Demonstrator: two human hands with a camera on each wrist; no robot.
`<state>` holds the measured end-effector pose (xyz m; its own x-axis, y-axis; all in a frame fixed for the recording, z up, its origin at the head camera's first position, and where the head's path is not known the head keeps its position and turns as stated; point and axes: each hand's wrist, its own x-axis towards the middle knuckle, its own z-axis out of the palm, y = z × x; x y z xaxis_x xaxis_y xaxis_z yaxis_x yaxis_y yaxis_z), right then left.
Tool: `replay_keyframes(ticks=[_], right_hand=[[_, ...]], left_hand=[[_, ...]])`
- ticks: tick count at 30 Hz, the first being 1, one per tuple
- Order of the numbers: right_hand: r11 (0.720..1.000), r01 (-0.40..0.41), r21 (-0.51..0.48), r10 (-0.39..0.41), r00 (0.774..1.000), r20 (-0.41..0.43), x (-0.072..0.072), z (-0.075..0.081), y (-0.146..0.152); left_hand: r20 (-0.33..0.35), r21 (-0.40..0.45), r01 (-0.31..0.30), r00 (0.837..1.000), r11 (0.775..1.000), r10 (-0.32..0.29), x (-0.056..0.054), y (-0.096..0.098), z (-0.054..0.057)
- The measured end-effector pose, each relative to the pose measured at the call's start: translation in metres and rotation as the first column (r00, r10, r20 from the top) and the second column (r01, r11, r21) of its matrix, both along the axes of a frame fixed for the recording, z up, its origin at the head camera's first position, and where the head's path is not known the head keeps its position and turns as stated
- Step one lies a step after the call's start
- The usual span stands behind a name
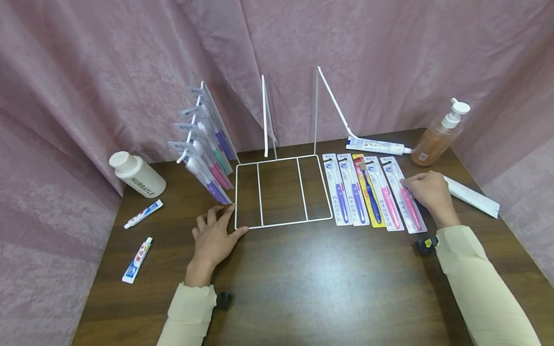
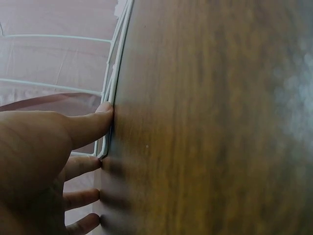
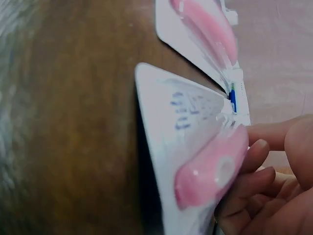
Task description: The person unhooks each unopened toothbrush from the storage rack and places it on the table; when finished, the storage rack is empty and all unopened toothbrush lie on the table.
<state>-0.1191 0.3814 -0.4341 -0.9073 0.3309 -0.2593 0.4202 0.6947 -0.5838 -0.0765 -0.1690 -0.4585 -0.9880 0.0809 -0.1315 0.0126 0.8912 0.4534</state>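
Observation:
My left hand (image 1: 213, 245) rests at the front left corner of a white wire display rack (image 1: 283, 224). In the left wrist view its thumb (image 2: 90, 126) presses the front wire, and the fingertips touch the table. My right hand (image 1: 429, 194) pinches the edge of a pink toothbrush in a blister pack (image 1: 409, 206), the rightmost of a row. That pack stands tilted in the right wrist view, one edge off the table; the fingertips behind it are partly hidden. Left of it lie another pink toothbrush (image 1: 389, 202), a blue one on a yellow card (image 1: 371, 197) and purple ones (image 1: 356, 197).
Several packed toothbrushes (image 1: 216, 168) hang on the rack's left arm. A white bottle (image 1: 140, 175) lies tilted at left, near two small toothpaste tubes (image 1: 144, 214). At right are a larger toothpaste tube (image 1: 376, 145), an amber pump bottle (image 1: 434, 142) and a white packet (image 1: 472, 196). Pink curtains hang behind.

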Motion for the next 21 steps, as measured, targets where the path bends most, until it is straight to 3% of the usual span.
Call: replay_keyframes(ticks=[9, 21], right_hand=[[0.998, 0.05, 0.048, -0.048, 0.998, -0.032, 0.002, -0.005, -0.002], [0.997, 0.065, 0.032, -0.064, 0.997, -0.038, 0.003, -0.008, -0.004]], left_hand=[[0.045, -0.016, -0.012, 0.999, 1.0, 0.012, 0.003, 0.005, 0.012], [0.079, -0.032, -0.009, 0.997, 0.999, 0.012, 0.002, 0.004, 0.012]])
